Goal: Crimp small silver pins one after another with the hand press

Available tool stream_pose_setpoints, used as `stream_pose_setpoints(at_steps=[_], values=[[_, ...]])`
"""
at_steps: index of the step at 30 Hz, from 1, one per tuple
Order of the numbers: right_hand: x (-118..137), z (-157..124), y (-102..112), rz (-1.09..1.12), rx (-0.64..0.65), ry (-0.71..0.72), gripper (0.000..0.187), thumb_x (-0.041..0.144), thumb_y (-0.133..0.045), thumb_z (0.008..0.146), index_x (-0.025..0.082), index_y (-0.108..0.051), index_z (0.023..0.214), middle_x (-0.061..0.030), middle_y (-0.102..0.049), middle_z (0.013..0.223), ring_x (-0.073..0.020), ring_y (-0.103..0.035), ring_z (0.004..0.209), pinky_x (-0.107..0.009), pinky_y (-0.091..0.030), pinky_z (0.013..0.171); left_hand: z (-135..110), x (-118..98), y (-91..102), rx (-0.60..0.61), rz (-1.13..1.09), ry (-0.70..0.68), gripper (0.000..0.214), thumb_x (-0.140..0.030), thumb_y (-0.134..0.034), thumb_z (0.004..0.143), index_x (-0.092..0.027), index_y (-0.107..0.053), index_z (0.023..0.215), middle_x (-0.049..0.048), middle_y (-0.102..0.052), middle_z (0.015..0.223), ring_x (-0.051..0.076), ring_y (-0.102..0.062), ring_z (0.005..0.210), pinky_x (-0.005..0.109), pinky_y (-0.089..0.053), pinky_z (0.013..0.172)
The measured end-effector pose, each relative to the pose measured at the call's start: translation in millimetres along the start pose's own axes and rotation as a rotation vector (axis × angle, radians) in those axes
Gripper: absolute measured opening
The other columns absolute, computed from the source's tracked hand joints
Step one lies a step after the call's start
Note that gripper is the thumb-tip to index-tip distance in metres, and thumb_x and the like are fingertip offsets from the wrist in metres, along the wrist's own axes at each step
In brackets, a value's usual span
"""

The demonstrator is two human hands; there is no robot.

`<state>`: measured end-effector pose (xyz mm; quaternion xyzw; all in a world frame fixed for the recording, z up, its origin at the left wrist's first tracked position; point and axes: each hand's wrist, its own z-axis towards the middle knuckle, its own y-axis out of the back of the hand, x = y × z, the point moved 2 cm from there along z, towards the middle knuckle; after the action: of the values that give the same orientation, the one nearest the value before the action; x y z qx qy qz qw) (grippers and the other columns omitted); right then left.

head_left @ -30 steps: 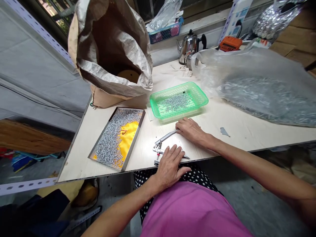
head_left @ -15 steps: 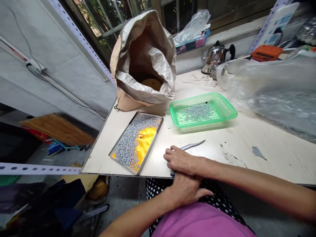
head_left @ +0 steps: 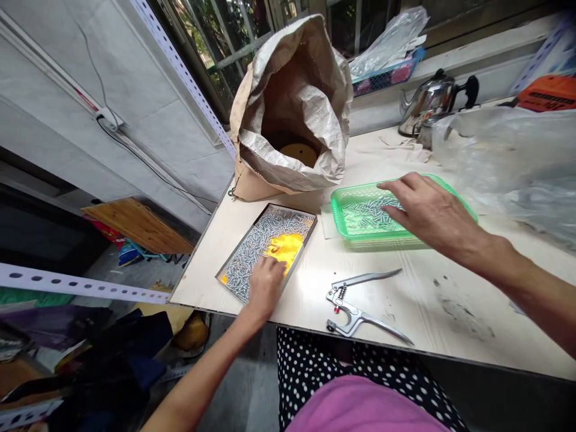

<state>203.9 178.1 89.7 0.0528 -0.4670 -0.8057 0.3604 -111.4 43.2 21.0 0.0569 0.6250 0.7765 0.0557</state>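
Over the near right part of a shallow tray, my left hand points down with its fingers curled together; what they pinch, if anything, is hidden. Many small silvery metal pins cover the tray, and a yellow bottom shows through on its right side. My right hand hovers above a green plastic basket, thumb and fingers apart, holding nothing. More metal pins lie inside the basket. Hand pliers with a spring and a red tip lie spread at the table's front edge.
Behind the tray stands a large open paper sack. A metal kettle and a clear plastic bag are at the back right. An orange box sits behind the bag. The table ends close to my lap.
Both hands have left the pliers at the front edge, which now lie uncovered. My left hand has moved to the tray and my right hand to the green basket. The view has shifted left.
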Motion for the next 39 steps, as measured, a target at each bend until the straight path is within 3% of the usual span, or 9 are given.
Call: stream_pose_setpoints(at_steps=[4,8,11,14,19,23,26,30,39], values=[[14,-38,-12,0.096,0.121,0.052,0.025,0.031,-0.045,0.098,0.019,-0.06,0.114,-0.0098,-0.059,0.1,-0.0236,-0.06,0.085,-0.037,-0.05,0.072,17,57,-11.1,0.211,0.191,0.058,0.023,-0.02,-0.047,0.096,-0.018,-0.069,0.103,0.0102,-0.062,0.096,0.026,-0.049,0.095,0.035,-0.042,0.077],[51,-88,-35,0.315,0.341,0.091,0.024,0.027,-0.039,0.1,0.019,-0.061,0.106,-0.008,-0.061,0.096,-0.0195,-0.062,0.086,-0.033,-0.051,0.076,27,65,-13.2,0.341,0.256,-0.078,0.024,-0.019,-0.046,0.096,-0.019,-0.066,0.11,0.0105,-0.06,0.1,0.026,-0.048,0.096,0.035,-0.039,0.076],[69,-119,-46,0.35,0.519,0.034,0.025,0.022,-0.038,0.1,0.019,-0.063,0.099,-0.008,-0.062,0.095,-0.019,-0.062,0.086,-0.032,-0.051,0.076,30,62,-9.4,0.413,0.256,-0.205,0.021,-0.017,-0.045,0.096,-0.017,-0.066,0.098,0.0107,-0.06,0.098,0.026,-0.049,0.095,0.035,-0.039,0.077],[78,-139,-50,0.309,0.647,-0.034,0.023,0.021,-0.042,0.099,0.018,-0.062,0.089,-0.0066,-0.061,0.092,-0.0177,-0.06,0.082,-0.03,-0.05,0.074,31,70,-11.0,0.411,0.213,-0.284,0.021,-0.011,-0.046,0.092,-0.017,-0.065,0.086,0.01,-0.062,0.093,0.025,-0.052,0.091,0.036,-0.04,0.08],[82,-150,-45,0.221,0.613,-0.122,0.009,0.02,-0.053,0.095,0.018,-0.062,0.095,-0.0057,-0.062,0.1,-0.0201,-0.058,0.091,-0.031,-0.047,0.079,42,85,-16.1,0.244,-0.021,-0.209,0.028,-0.023,-0.041,0.092,-0.02,-0.062,0.073,0.008,-0.064,0.082,0.025,-0.056,0.083,0.037,-0.044,0.077],[82,-154,-40,0.199,0.631,-0.133,0.009,0.019,-0.054,0.095,0.017,-0.063,0.094,-0.0067,-0.061,0.099,-0.0187,-0.057,0.088,-0.03,-0.044,0.075,36,45,7.7,0.149,-0.385,0.069,0.03,-0.045,-0.05,0.085,-0.021,-0.066,0.079,0.0063,-0.071,0.085,0.023,-0.063,0.08,0.033,-0.047,0.073],[80,-159,-46,0.202,0.592,-0.111,0.011,0.02,-0.053,0.096,0.016,-0.063,0.094,-0.0073,-0.06,0.095,-0.0183,-0.055,0.084,-0.03,-0.042,0.072,21,-13,15.4,0.333,-0.69,0.245,0.036,-0.053,-0.057,0.078,-0.019,-0.07,0.082,0.0045,-0.072,0.08,0.019,-0.063,0.068,0.029,-0.048,0.066],[78,-165,-57,0.186,0.54,-0.088,0.008,0.021,-0.057,0.094,0.016,-0.062,0.093,-0.0069,-0.059,0.093,-0.0179,-0.054,0.082,-0.029,-0.04,0.07,2,-68,0.2,0.484,-0.911,0.366,0.038,-0.052,-0.062,0.072,-0.015,-0.071,0.078,0.0036,-0.068,0.068,0.015,-0.057,0.057,0.026,-0.044,0.056],[79,-169,-58,0.145,0.475,-0.074,0.008,0.022,-0.057,0.094,0.016,-0.062,0.092,-0.0062,-0.058,0.09,-0.0176,-0.052,0.079,-0.029,-0.038,0.067,-11,-81,-34.1,0.572,-0.91,0.367,0.041,-0.053,-0.063,0.071,-0.014,-0.071,0.075,0.0023,-0.063,0.061,0.012,-0.048,0.054,0.023,-0.033,0.051]])
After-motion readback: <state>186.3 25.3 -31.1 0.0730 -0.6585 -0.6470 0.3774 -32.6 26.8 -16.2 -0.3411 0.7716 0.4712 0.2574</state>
